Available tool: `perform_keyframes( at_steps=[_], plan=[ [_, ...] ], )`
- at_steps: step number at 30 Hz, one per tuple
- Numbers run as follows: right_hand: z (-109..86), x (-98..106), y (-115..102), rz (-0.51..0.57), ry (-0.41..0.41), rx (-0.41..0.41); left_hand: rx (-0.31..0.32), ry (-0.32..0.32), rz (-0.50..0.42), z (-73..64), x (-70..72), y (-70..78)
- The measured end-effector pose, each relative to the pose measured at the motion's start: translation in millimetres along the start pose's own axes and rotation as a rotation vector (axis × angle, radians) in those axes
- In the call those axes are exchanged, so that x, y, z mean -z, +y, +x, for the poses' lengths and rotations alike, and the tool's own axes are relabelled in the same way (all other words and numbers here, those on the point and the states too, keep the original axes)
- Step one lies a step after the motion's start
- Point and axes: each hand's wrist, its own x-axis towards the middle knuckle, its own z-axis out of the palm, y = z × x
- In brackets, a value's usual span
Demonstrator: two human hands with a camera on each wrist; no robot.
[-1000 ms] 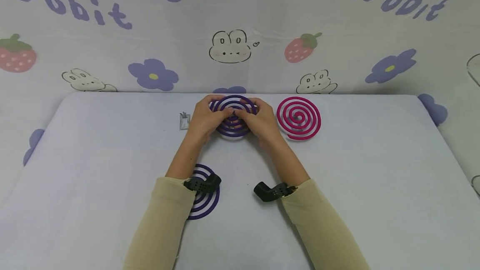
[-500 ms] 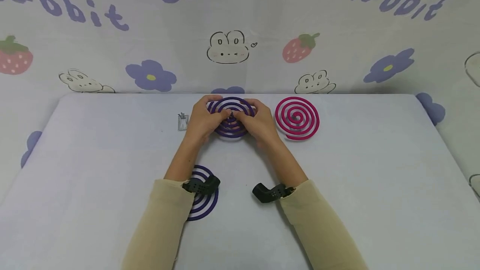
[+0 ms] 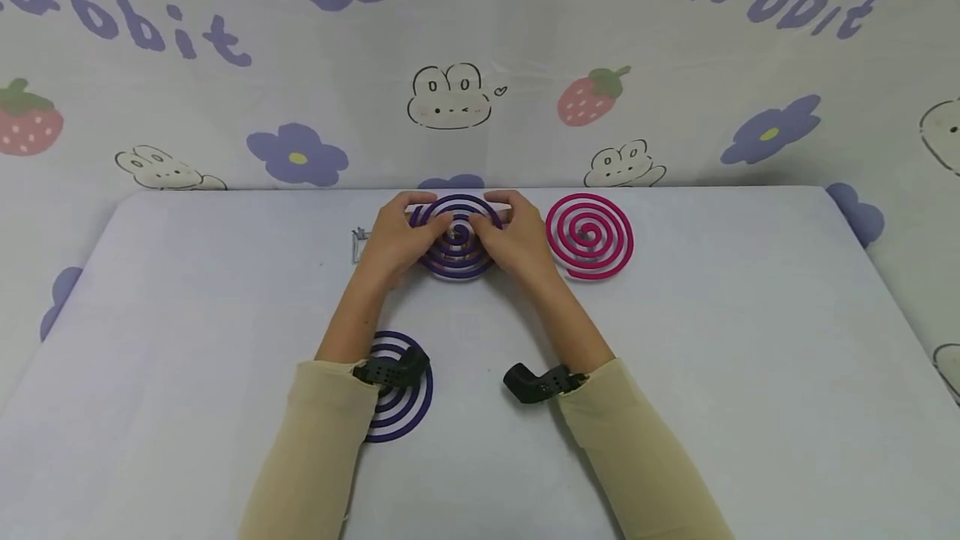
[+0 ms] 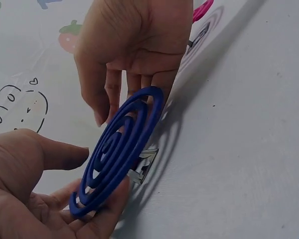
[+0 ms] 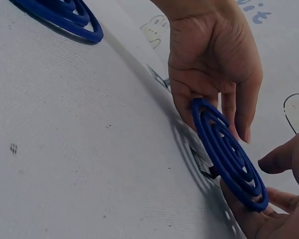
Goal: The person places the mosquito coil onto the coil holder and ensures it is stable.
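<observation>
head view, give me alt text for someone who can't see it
A person's left hand and right hand curl around a dark purple spiral coil near the far edge of a white table. A pink coil sits right of the hands; a second purple coil lies nearer, partly hidden by the left sleeve.

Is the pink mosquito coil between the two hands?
No, in the head view, the pink mosquito coil is right of the right hand.
</observation>
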Motion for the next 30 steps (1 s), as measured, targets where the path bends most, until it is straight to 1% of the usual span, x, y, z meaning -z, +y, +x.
perform_keyframes(
  at_steps=[2, 5, 14, 18, 20, 22, 26, 28, 30],
  plan=[
    [-0.4, 2.2, -0.9, -0.024, 0.015, 0.031, -0.001, -0.001, 0.014, -1.4, 1.1, 2.0],
    [-1.1, 5.5, -1.9, -0.025, 0.016, 0.053, -0.006, -0.011, 0.038, -3.1, 2.0, 4.3],
    [-2.9, 11.3, -6.1, -0.025, 0.000, 0.071, -0.033, -0.046, 0.182, -7.5, 7.6, 11.6],
    [-3.4, 13.8, -9.9, -0.013, 0.002, 0.116, -0.039, -0.046, 0.287, -10.6, 12.2, 18.3],
    [-3.6, 15.6, -11.0, -0.005, 0.000, 0.141, -0.058, -0.052, 0.343, -12.9, 14.1, 21.7],
    [-4.4, 17.5, -11.1, -0.007, 0.000, 0.166, -0.106, -0.065, 0.393, -15.6, 16.2, 23.8],
    [-6.0, 21.0, -10.2, -0.025, -0.002, 0.204, -0.256, -0.091, 0.464, -25.1, 21.8, 25.8],
    [-6.1, 22.0, -10.9, -0.041, 0.000, 0.228, -0.324, -0.078, 0.480, -31.6, 25.6, 26.3],
    [-5.9, 22.7, -12.9, -0.042, -0.008, 0.248, -0.368, -0.051, 0.505, -38.3, 29.8, 25.5]
  ],
)
